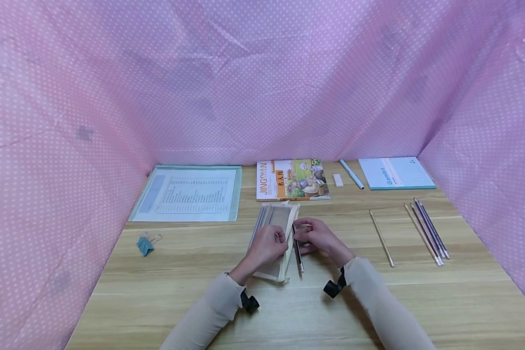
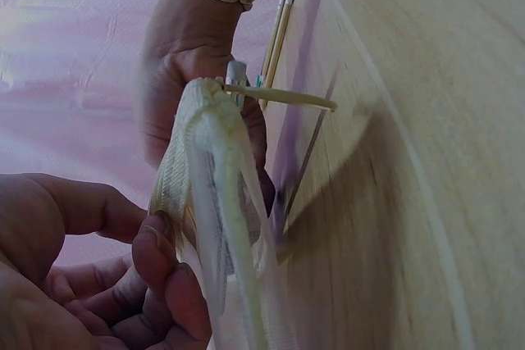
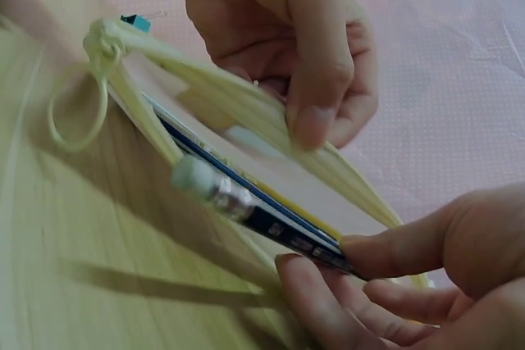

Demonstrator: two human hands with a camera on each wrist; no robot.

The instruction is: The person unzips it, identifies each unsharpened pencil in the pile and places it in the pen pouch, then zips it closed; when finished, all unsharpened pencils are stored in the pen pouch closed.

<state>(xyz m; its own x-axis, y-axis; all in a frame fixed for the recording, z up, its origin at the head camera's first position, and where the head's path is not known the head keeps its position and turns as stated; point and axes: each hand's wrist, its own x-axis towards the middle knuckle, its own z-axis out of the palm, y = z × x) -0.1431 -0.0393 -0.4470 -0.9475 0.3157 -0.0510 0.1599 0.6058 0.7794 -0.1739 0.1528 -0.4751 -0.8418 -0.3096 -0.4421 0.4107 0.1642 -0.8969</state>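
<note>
A see-through mesh pencil case with cream zipper edging lies in the middle of the table. My left hand pinches one edge of its opening, and the right wrist view shows that edge lifted from the other. At the case's right side, my right hand holds a dark pencil between thumb and fingers. The white eraser end of this pencil points toward the person. Inside the open case, a blue and yellow pencil-like edge shows. Part of the case is hidden behind my left hand.
To the right lie a single pencil and a group of several pencils. Along the back are a printed sheet, a picture book, an eraser, a pen and a notebook. A teal binder clip lies left.
</note>
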